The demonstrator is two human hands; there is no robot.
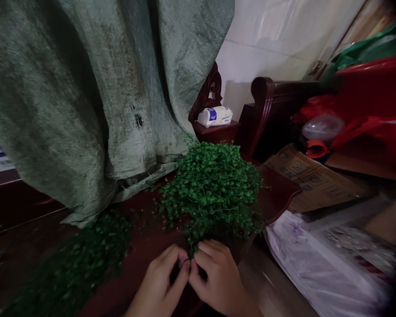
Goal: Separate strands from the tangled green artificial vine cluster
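Observation:
Both hands meet at the near side of a bushy heap of small-leaved green sprigs (214,185) on a dark red wooden seat or table (145,237). My left hand (166,275) is closed in a pinch on a thin dark stem. Fingertip to fingertip with it, my right hand (214,273) also pinches, with a small green sprig between its fingers at the heap's edge. Whether the sprig is joined to the heap cannot be made out. A second, darker spread of the same greenery (75,264) lies at the lower left.
A worn grey-green woven sack (125,88) stands behind at the left. A tissue pack (215,116) rests on a wooden ledge. To the right are flattened cardboard (312,176), a pale plastic-wrapped bundle (323,268) and red bags (372,101).

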